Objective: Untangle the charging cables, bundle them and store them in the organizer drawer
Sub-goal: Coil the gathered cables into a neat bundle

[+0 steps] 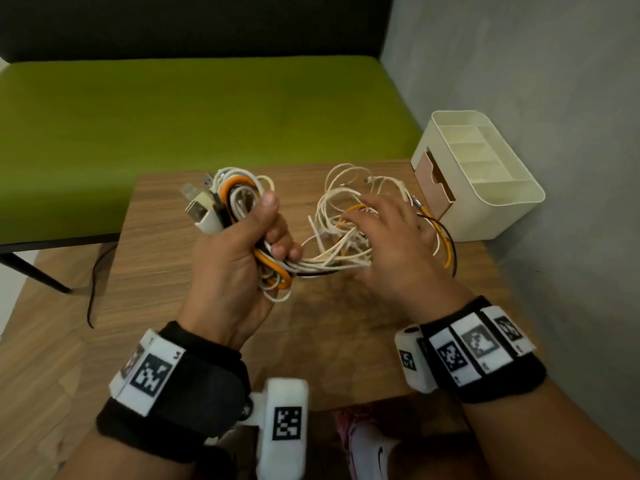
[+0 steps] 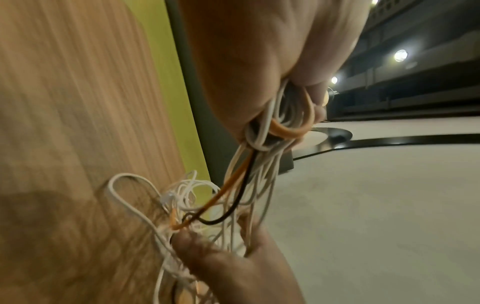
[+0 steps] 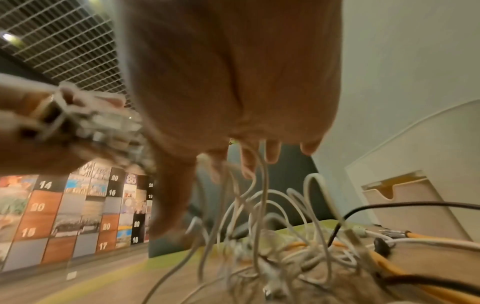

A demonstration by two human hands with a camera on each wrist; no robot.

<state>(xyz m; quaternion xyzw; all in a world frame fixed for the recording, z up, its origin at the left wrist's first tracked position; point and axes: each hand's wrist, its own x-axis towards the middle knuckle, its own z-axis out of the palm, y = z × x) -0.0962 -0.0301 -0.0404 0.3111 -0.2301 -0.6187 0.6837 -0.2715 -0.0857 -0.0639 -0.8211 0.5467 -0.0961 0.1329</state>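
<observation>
My left hand (image 1: 273, 226) is raised above the wooden table (image 1: 194, 306) and grips a coiled bundle of white, orange and black cables (image 1: 239, 195), with USB plugs (image 1: 201, 209) sticking out at its top left. Strands run from this fist (image 2: 246, 61) down to a loose tangle (image 1: 346, 206) on the table. Over that tangle my right hand (image 1: 388, 230) lies spread, its fingers (image 3: 246, 162) reaching between the white loops (image 3: 272, 222) without gripping. At the table's back right stands the cream organizer (image 1: 502, 206); its brown drawer (image 1: 433, 181) faces me and is pulled out a little.
A green bench cushion (image 1: 207, 109) lies behind the table and a grey wall (image 1: 554, 98) closes the right side. A thin black cord (image 1: 91, 292) hangs off the table's left edge. An orange and black cable (image 1: 446, 244) trails toward the organizer.
</observation>
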